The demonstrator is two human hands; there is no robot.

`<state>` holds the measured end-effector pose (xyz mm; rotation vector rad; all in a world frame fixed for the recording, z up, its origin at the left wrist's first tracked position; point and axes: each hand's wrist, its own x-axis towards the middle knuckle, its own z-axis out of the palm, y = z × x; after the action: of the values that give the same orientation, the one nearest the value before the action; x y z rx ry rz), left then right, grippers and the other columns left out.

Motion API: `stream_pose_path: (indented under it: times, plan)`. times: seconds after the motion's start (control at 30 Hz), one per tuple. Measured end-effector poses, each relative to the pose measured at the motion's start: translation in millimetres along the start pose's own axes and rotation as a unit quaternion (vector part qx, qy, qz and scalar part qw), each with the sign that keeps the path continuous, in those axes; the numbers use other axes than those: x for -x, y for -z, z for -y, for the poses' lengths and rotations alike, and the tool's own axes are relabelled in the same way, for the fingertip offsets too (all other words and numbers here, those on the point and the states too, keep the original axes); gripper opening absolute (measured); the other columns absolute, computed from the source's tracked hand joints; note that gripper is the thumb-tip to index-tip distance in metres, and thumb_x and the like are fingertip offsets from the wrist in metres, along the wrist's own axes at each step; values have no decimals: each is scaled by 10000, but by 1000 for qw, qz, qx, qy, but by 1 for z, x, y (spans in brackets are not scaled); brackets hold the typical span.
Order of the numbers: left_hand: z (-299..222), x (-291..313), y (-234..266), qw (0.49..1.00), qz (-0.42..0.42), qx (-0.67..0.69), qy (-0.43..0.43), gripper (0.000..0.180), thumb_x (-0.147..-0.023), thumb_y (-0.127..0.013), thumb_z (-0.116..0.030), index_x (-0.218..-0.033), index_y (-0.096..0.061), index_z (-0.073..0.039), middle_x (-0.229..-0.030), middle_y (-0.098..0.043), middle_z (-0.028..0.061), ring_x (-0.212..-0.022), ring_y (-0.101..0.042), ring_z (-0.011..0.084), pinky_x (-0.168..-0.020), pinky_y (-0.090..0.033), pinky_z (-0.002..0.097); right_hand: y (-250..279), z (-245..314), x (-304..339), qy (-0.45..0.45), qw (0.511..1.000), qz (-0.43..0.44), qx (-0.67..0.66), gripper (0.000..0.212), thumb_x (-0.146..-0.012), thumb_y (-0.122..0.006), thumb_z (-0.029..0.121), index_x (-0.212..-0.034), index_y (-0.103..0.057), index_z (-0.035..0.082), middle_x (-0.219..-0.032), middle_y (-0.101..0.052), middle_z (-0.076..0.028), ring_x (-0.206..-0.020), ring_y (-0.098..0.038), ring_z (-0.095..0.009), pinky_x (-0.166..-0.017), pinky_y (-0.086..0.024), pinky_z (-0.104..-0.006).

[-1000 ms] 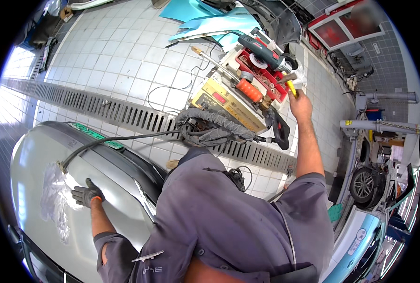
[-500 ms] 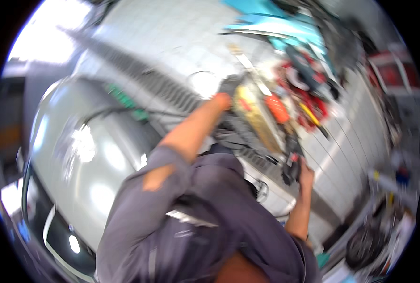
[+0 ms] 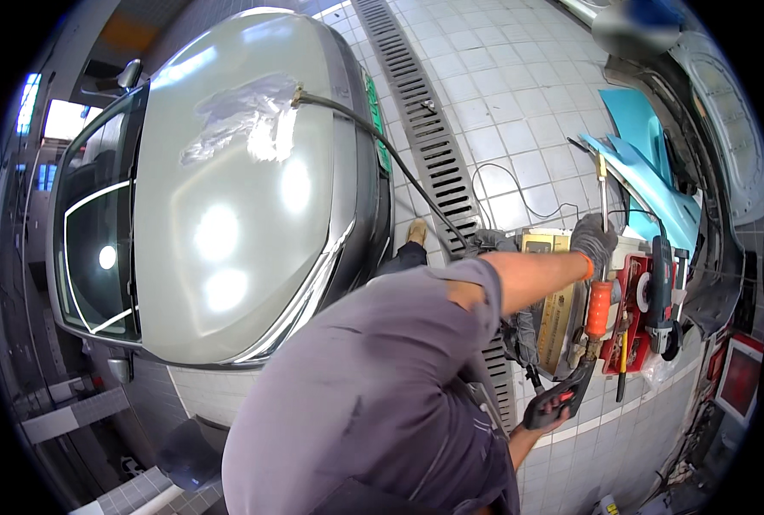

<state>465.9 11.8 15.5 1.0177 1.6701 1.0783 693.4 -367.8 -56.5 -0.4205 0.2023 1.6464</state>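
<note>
A long slide hammer [image 3: 598, 311] with an orange sleeve, a thin metal rod and a pale yellow far end lies across my reach, over the tools on the floor. My left hand [image 3: 594, 243], in a dark grey glove, is closed around its rod just beyond the orange sleeve. At the near end my right hand [image 3: 560, 417] is closed around its black handle, which has a red part; that hand is partly hidden by the handle. Just left of the slide hammer stands a boxy machine [image 3: 557, 330] with a yellow panel.
On the left a car hood [image 3: 253, 197] has a bare-metal patch [image 3: 270, 129], with a black cable [image 3: 382, 142] clamped beside it. Right of my hands are a red tray [image 3: 614, 352], an angle grinder [image 3: 659, 296] and turquoise body panels [image 3: 657, 189]. A floor drain grate [image 3: 438, 154] crosses the tiles.
My view has swung, so the car shows fully and my hands sit farther right. My left hand has moved from beside the boxy machine onto the slide hammer's rod. My right hand keeps its handle.
</note>
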Motion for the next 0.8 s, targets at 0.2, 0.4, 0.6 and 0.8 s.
stream_pose_path:
  times: [0.2, 0.4, 0.6, 0.8]
  plan:
    - [-53, 6, 186, 802, 177, 552, 144, 330, -993, -575, -340, -912, -589, -20, -807, -681, 175, -754, -688, 299, -737, -568, 411, -138, -98, -32, -81, 947, 84, 299, 586, -747, -689, 146, -1302, -520, 70, -808, -593, -90, -702, -585, -233, -735, -504, -422]
    - [-22, -31, 349, 692, 29, 710, 127, 429, -1023, -582, -438, -822, -565, -59, -790, -653, 191, -757, -694, 350, -782, -602, 551, -269, -186, -138, -125, 867, 124, 466, 542, -676, -737, 125, -1166, -551, -10, -651, -557, -131, -551, -586, -289, -586, -533, -441]
    - [23, -70, 482, 625, -71, 765, 141, 429, -1034, -555, -417, -798, -605, -62, -829, -687, 205, -790, -698, 353, -816, -605, 534, -358, -291, -219, -178, 786, 117, 580, 542, -674, -739, 127, -1162, -551, -14, -647, -556, -133, -544, -585, -291, -577, -533, -440]
    - [63, -106, 563, 587, -110, 796, 96, 388, -997, -625, -424, -791, -602, -96, -817, -676, 141, -803, -689, 302, -803, -592, 499, -418, -382, -273, -216, 727, 95, 645, 543, -672, -740, 128, -1159, -550, -18, -642, -555, -135, -537, -583, -294, -567, -532, -439]
